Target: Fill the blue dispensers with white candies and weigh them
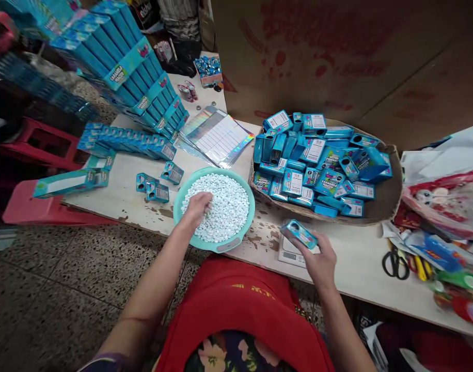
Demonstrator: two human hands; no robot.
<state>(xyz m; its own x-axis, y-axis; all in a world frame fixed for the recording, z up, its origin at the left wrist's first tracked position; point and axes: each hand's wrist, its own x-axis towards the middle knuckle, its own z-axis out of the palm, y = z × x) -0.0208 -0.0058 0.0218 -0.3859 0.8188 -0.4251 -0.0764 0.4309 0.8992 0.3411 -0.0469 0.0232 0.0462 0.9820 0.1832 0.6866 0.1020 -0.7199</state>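
My left hand (198, 208) is in the turquoise bowl (179, 226), its fingers curled into small white candies (229, 204). The palm side is mostly hidden. My right hand (320, 256) grips a small blue candy box (299, 233) with a round hole in its upward face. That box is tilted over a white digital scale (293, 257), partly covering it; whether they touch I cannot tell. Three more small boxes (157, 191) stand left of the bowl. Behind my right hand, a cut-down cardboard box (393, 199) holds a heap of similar blue boxes (329, 181).
Stacked blue display cartons (122, 72) rise at the back left, beside a row of small boxes (131, 142). Shiny printed sheets (221, 137) lie behind the bowl. Black-handled scissors (395, 264) and plastic bags (445, 201) are at right. A red stool (31, 201) adjoins the table's left end.
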